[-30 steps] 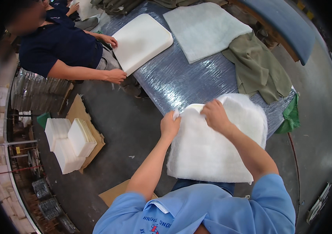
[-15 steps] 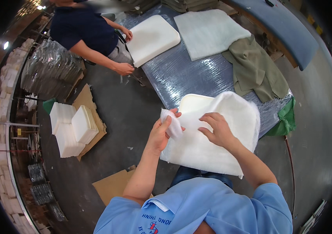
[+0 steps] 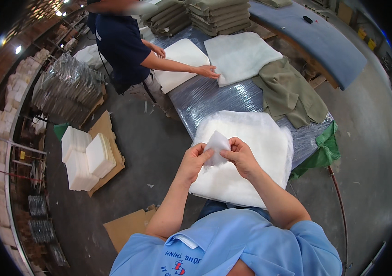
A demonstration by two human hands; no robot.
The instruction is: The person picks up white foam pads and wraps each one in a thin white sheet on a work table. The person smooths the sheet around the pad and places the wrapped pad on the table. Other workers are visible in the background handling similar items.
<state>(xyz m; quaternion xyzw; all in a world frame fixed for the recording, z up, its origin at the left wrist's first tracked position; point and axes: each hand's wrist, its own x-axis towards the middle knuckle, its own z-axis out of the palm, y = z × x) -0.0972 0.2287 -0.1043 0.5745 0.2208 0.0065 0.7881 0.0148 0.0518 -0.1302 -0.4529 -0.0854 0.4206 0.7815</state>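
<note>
Small white tuft of wadding [image 3: 216, 146], pinched from both sides, lifted just above near edge of large white batting pad [image 3: 251, 156] on plastic-wrapped counter [image 3: 214, 99]. Left hand [image 3: 194, 160] gripping tuft's left edge, right hand [image 3: 240, 156] its right, equally close, fingers closed. Beyond, co-worker's hand [image 3: 208, 71] flat on another pad [image 3: 239, 55].

A co-worker in a dark shirt [image 3: 121, 43] is seen at the far end of a plastic-wrapped table [image 3: 214, 99], hands laid on white foam pads [image 3: 182, 62]. An olive cloth [image 3: 288, 92] is draped beside them, with folded olive covers [image 3: 216, 16] stacked behind. White pads [image 3: 87, 158] are piled on cardboard [image 3: 108, 133] on the floor.
</note>
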